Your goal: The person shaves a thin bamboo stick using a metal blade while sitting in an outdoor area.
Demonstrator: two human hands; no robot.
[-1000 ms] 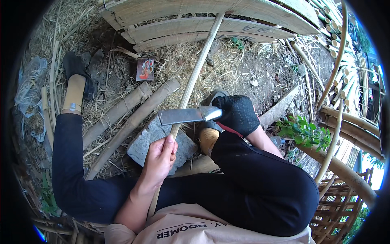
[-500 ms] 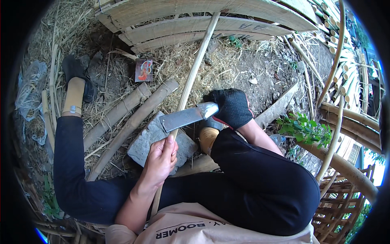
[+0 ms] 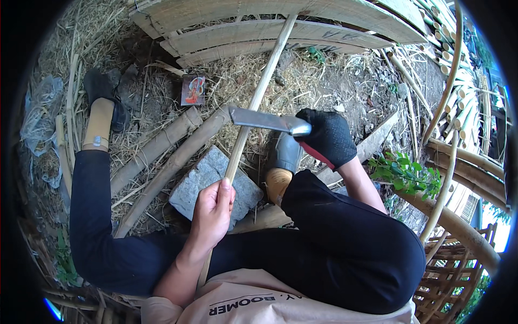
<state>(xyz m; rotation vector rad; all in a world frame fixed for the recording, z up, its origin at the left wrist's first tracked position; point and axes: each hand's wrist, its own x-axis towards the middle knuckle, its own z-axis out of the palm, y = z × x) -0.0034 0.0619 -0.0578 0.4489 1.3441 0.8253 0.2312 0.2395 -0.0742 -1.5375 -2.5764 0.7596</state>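
Note:
My bare left hand (image 3: 213,210) is closed around a long, pale bamboo strip (image 3: 264,83), thumb along its top. The strip slants away from my lap, and its far end reaches the wooden slats. My right hand (image 3: 330,137), in a black glove with a red edge, grips a broad-bladed knife (image 3: 259,119); its handle is hidden in the fist. The blade lies across the strip as seen from above, farther up than my left hand; I cannot tell whether they touch. Beneath the strip sits a rough grey stone block (image 3: 208,181).
A slatted wooden crate (image 3: 232,35) stands ahead. Two bamboo poles (image 3: 167,175) lie left of the stone. A small printed packet (image 3: 192,90) and crumpled clear plastic (image 3: 43,116) rest on the straw. Leafy green stems (image 3: 407,175), stacked bamboo (image 3: 461,102) and a woven basket (image 3: 450,275) are at right.
My right hand and the knife have moved away from me and to the right, up along the strip. The blade looks narrower, seen more edge-on. My left hand has stayed nearly in place.

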